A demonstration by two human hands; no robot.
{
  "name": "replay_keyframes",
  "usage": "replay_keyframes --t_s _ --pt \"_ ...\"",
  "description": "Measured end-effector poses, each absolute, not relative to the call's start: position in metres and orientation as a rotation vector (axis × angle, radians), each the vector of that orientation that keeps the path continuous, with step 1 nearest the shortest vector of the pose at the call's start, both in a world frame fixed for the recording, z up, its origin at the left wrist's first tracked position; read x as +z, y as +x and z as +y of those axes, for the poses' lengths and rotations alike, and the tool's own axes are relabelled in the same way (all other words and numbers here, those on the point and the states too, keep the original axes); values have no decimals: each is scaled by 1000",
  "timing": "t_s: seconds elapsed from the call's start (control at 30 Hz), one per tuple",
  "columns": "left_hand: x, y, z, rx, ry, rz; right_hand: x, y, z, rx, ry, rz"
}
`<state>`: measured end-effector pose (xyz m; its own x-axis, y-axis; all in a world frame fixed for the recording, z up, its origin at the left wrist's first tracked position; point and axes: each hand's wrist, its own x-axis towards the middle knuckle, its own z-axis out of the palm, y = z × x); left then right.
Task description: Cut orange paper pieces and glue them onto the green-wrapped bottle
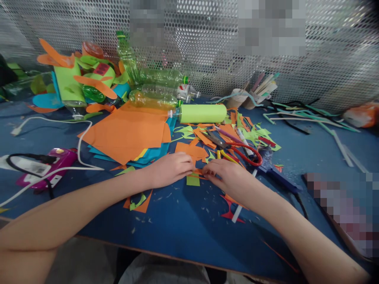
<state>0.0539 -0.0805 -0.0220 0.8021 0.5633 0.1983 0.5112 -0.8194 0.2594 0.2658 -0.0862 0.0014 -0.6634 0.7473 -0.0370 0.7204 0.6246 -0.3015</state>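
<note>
Close together over the blue table (177,221), my two hands work at a thin orange paper strip (199,173). The fingers of my left hand (173,169) are curled together at its left end. My right hand (226,177) pinches the other end between thumb and fingers. A small light-green paper piece (193,180) lies just under the strip. Behind the hands are orange cut-out petals (192,151). Red-handled scissors (245,152) lie just beyond my right hand, beside a blue glue gun (278,177). A red paper scrap (229,209) and a white strip (237,213) lie below my right wrist.
Orange sheets (127,130) are stacked over blue ones at left. A bottle wrapped in green paper (203,113) lies behind, near plastic bottles (160,77) and paper-decorated bottles (69,85). A purple power strip (56,163) with cables sits left. Paper scraps (260,136) are scattered around.
</note>
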Motion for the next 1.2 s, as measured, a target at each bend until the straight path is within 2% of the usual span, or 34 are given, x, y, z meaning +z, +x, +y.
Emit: replay_keyframes --t_s 0.4,0.67,1.0,1.2 --pt "-26 52 -80 426 2896 843 4 263 -85 499 -1299 -2722" --pt "-24 51 -79 349 2973 821 6 263 -87 452 -1248 -2759" --pt "-22 52 -79 466 2862 831 -2 270 -83 357 -1116 -2776" --pt "-27 51 -78 459 2909 819 5 264 -85 305 -1214 -2795"
